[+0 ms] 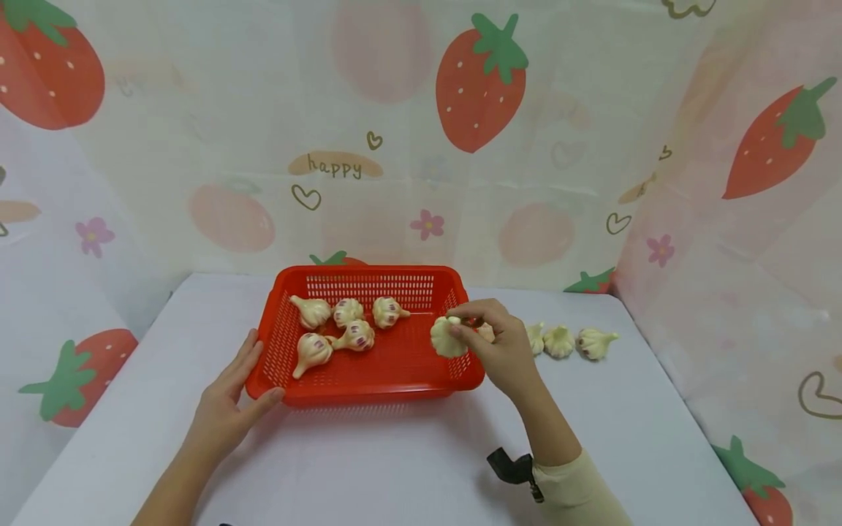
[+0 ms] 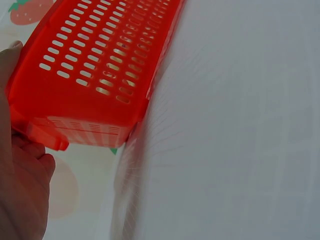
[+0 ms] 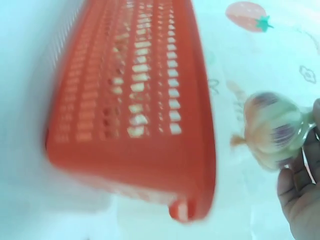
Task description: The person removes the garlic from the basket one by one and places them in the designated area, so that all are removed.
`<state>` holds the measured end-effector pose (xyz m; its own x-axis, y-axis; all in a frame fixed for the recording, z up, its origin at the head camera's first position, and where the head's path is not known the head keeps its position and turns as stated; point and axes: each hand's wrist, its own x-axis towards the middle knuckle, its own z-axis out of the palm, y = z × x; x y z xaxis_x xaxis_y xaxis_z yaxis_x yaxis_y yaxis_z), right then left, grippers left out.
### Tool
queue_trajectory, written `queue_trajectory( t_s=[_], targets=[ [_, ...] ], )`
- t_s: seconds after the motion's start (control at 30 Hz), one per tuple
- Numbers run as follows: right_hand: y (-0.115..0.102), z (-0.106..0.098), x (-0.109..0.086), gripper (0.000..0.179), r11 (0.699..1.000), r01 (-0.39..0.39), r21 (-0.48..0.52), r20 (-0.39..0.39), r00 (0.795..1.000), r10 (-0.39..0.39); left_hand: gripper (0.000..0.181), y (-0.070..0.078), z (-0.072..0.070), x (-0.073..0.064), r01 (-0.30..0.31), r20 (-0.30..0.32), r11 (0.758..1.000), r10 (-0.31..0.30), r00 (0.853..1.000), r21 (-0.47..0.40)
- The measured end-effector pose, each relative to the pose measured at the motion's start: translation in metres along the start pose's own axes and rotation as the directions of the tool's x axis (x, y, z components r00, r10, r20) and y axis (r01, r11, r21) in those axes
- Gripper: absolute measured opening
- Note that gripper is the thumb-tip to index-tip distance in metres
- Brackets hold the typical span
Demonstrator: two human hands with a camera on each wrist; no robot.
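Observation:
A red plastic basket (image 1: 395, 380) with slotted walls sits on the white table, several garlic bulbs (image 1: 314, 313) lying in its left half. My left hand (image 1: 226, 409) grips the basket's left end; in the left wrist view its thumb is at the rim and its fingers curl beneath the end lip (image 2: 50, 140). Over the basket's right end, my right hand (image 1: 496, 343) pinches one garlic bulb (image 1: 447, 337) between thumb and fingers. The right wrist view, somewhat blurred, shows this held bulb (image 3: 275, 130) beside the basket wall (image 3: 125, 150), above rim height.
Several more garlic bulbs (image 1: 559, 342) lie in a row on the table (image 1: 408, 467) right of the basket, partly hidden behind my right hand. A strawberry-print curtain (image 1: 408, 183) hangs behind the table and along its sides. A black device (image 1: 513, 467) is strapped at my right wrist.

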<state>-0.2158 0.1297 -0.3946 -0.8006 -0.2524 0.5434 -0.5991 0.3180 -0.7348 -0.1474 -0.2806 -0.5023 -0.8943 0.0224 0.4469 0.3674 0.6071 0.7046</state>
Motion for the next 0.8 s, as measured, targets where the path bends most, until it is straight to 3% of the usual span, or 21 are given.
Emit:
queue_trajectory(
  t_s=[0.2, 0.43, 0.6, 0.8],
  targets=[
    [0.0, -0.028, -0.007, 0.02, 0.999, -0.008, 0.048, -0.003, 1.0, 0.009, 0.087, 0.0, 0.0, -0.001, 0.009, 0.003, 1.0, -0.009, 1.0, 0.009],
    [0.01, -0.056, -0.013, 0.024, 0.994, 0.066, 0.085, -0.02, 0.998, -0.065, 0.087, 0.001, 0.002, 0.0, 0.007, 0.008, 1.0, -0.008, 1.0, 0.006],
    [0.014, -0.073, -0.013, 0.027, 0.984, 0.127, 0.123, 0.015, 0.991, -0.13, 0.087, 0.004, 0.001, -0.001, 0.005, -0.001, 1.0, -0.005, 1.0, 0.012],
    [0.018, -0.097, -0.014, 0.031, 0.986, 0.165, -0.002, -0.009, 0.986, -0.165, 0.087, 0.005, 0.0, -0.001, 0.0, -0.004, 1.0, 0.001, 1.0, 0.02]
  ],
)
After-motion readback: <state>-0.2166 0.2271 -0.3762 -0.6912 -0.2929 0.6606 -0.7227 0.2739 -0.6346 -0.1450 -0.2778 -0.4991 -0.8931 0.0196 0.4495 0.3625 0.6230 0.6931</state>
